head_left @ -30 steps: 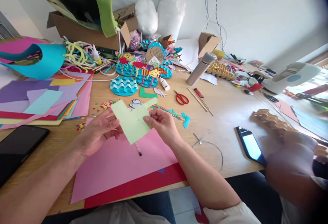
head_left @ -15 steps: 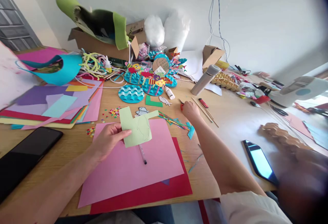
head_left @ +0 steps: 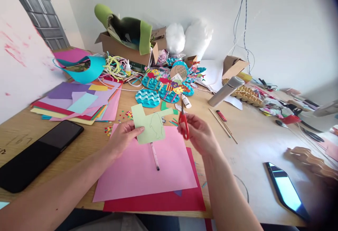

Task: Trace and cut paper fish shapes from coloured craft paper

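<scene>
My left hand [head_left: 128, 134] pinches the left edge of a light green paper piece [head_left: 148, 129], which has a fish-like outline drawn on it in thin lines. Red-handled scissors [head_left: 184, 125] are held in my right hand [head_left: 200, 132], blades pointing up and away, a little to the right of the green paper and apart from it. Below the paper, a pen [head_left: 155, 157] lies on a pink sheet [head_left: 145, 181], which overlaps a red sheet [head_left: 158, 203].
Left stand a stack of coloured paper [head_left: 76, 100] and a black phone [head_left: 39, 153]. Behind are blue wavy crafts [head_left: 148, 98], a glue bottle [head_left: 186, 101] and a grey flask [head_left: 225, 91]. Wooden sticks [head_left: 220, 123] and a lit phone [head_left: 286, 188] lie right.
My right hand has picked up the scissors from the table and brought them back beside the green paper. The view has shifted left, and the green paper is still in my left hand.
</scene>
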A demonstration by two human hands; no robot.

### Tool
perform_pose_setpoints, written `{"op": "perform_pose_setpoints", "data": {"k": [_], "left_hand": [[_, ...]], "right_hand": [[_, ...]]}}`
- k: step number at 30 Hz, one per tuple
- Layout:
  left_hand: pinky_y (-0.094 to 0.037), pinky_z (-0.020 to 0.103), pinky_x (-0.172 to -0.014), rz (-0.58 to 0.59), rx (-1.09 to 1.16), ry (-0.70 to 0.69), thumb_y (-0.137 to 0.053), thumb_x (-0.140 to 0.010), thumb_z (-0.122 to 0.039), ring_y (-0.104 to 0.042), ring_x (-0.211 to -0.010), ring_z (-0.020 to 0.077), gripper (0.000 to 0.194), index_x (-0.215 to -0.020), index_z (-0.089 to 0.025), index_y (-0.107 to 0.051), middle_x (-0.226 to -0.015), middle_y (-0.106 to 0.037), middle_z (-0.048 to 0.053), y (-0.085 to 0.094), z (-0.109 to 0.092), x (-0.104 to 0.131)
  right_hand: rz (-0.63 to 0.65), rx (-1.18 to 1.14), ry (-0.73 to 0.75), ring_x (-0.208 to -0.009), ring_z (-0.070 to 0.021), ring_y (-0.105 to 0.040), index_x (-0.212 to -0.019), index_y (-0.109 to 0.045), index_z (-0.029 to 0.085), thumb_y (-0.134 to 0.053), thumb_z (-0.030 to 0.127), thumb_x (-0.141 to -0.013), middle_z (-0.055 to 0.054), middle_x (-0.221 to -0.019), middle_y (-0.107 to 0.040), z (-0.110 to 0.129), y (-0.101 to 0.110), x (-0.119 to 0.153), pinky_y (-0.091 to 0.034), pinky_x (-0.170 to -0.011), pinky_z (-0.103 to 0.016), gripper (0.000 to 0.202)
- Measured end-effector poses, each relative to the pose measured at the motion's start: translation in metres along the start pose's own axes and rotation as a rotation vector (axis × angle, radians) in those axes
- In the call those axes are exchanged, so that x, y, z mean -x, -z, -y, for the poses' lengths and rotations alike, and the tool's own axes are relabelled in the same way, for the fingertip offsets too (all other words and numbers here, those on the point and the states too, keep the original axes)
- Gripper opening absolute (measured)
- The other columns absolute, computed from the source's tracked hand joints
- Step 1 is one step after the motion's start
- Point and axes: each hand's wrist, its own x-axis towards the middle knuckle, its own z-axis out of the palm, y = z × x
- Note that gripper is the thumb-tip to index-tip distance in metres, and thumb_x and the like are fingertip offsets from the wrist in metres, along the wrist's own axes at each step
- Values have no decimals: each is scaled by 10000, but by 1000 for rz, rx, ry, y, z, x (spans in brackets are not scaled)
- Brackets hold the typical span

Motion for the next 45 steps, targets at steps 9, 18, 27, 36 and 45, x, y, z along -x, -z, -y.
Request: {"op": "perform_pose_setpoints", "data": {"k": [9,18,27,36,45], "left_hand": [[-505,311,-722,-104,94,-71,-804,-645,-394,-668,-857,220,309,-866,-186,-748,-900,-750,64,2,0,-1],[-489,308,-720,-37,-50,-38,-798,-620,-459,-656,-794,216,349,-800,-166,-736,-823,-743,57,-4,-2,4],[-486,307,-674,4,-163,-28,-774,-626,-506,-648,-751,227,360,-771,-179,-739,-776,-734,52,-7,-3,6],[-487,308,-680,-15,-110,-20,-786,-626,-482,-652,-742,221,348,-776,-172,-737,-789,-737,61,-4,1,3],[-435,290,-593,6,-179,7,-743,-660,-448,-607,-674,203,297,-763,-169,-735,-713,-703,51,-5,2,4]], "right_hand": [[101,-133,-26,-584,-118,-550,-855,-647,168,-705,536,-761,-42,-759,-643,-20,-34,21,-448,-554,-267,385],[115,42,-81,-581,-145,-621,-757,-661,155,-783,565,-636,-28,-651,-659,-17,-46,27,-523,-587,-298,444],[137,22,-135,-496,-139,-611,-698,-632,163,-777,613,-605,-12,-565,-641,-16,-46,28,-508,-516,-274,482],[154,-29,-163,-530,-147,-631,-726,-623,162,-772,604,-629,-24,-617,-659,-19,-46,28,-512,-530,-274,477],[149,-33,-171,-496,-143,-615,-731,-616,165,-779,589,-631,14,-538,-602,-23,-45,27,-473,-488,-253,465]]}}
